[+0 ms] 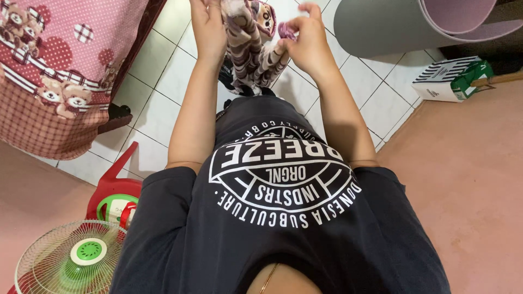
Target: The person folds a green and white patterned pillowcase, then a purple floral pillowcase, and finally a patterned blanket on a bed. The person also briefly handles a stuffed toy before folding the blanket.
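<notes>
I look down my own dark printed shirt (272, 218) at both arms stretched out over a white tiled floor (158, 81). A striped brown, white and purple garment (253, 54) hangs between my hands. My left hand (208, 24) grips its upper left part near the frame's top edge. My right hand (305, 38) pinches a bunched purple bit of the same cloth at its right side. The lower end of the garment dangles just above the floor; its top is cut off by the frame.
A pink bedcover with teddy-bear print (54, 71) hangs at the left. A rolled grey and pink mat (414, 24) lies at the top right, a white and green box (449, 79) beside it. A green-centred fan (76, 256) and a red plastic item (117, 182) stand at lower left.
</notes>
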